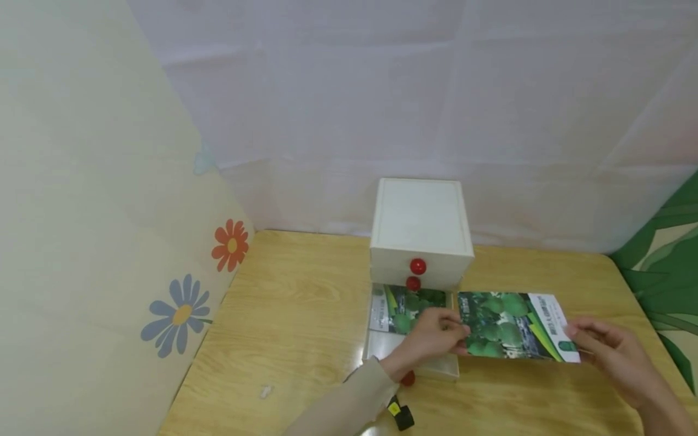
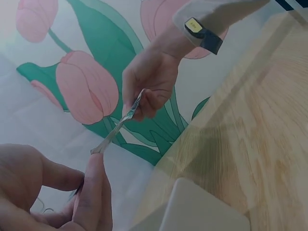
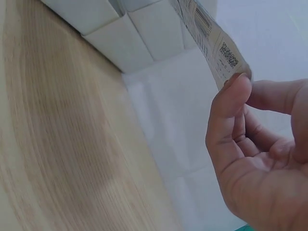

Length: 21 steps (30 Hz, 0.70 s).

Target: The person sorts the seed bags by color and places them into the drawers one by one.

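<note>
A seed packet (image 1: 507, 324) printed with green round fruits is stretched between both hands, right of a white drawer box (image 1: 420, 215). My left hand (image 1: 436, 332) pinches its left edge above the pulled-out lower drawer (image 1: 384, 346). The right edge, white with print, is pinched by my right hand (image 1: 616, 354). Seen edge-on in the left wrist view, the packet (image 2: 115, 127) looks thin. Its back (image 3: 216, 48) shows a printed code in the right wrist view. A similar packet (image 1: 403, 321) lies in the drawer, partly hidden by my left hand.
Red knobs (image 1: 418, 266) stick out from the drawer fronts, with another knob (image 1: 408, 379) on the pulled-out drawer. The box stands on a wooden table (image 1: 294, 327) near a white cloth backdrop (image 1: 327, 109). A flowered panel (image 1: 98, 212) borders the left side.
</note>
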### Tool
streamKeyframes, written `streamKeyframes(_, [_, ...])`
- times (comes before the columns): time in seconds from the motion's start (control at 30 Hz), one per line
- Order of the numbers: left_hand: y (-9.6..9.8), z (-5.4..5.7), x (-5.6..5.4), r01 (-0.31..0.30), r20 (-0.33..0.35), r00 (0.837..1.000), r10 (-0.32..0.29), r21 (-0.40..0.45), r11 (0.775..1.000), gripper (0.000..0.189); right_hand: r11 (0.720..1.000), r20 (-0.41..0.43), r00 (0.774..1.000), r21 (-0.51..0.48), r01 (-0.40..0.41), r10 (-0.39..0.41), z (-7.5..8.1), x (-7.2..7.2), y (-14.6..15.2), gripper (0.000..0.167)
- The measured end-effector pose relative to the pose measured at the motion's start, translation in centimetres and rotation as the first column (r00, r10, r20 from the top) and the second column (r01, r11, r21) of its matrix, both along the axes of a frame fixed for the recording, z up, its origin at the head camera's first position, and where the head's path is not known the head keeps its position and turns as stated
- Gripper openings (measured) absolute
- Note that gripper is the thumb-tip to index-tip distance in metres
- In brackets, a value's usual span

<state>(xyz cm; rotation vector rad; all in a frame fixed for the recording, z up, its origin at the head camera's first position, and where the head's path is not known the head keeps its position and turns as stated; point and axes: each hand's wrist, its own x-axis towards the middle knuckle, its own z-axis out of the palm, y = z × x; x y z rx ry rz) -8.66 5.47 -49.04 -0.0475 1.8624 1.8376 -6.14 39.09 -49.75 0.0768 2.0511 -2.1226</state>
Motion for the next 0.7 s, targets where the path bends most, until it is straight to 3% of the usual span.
streamKeyframes(0.1, [-0.5,0.0,0.1,-0.005,-0.015,1.000,0.005,-0.016,1.000,0.004,1.000,-0.011,1.000,-0.027,-0.011,0.011,-0.1,0.3,-0.4,0.036])
streamKeyframes(0.23, [-1.1,0.2,0.3,-0.008,-0.022,1.000,0.007,-0.035,0.999,0.010,1.000,0.034,0.999,-0.011,0.005,-0.004,-0.4,0.8,-0.9,0.034])
streamKeyframes(0.43, [-2.1,0.3,0.5,-0.013,-0.009,1.000,0.013,-0.058,0.998,0.017,0.995,0.102,0.992,0.084,0.059,-0.068,-0.6,1.1,-2.1,0.028])
streamKeyframes(0.7, [-3.7,0.2,0.7,0.017,-0.048,0.999,-0.021,-0.075,0.997,0.013,0.986,0.169,0.983,0.158,0.049,-0.076,-0.5,1.3,-3.3,0.020])
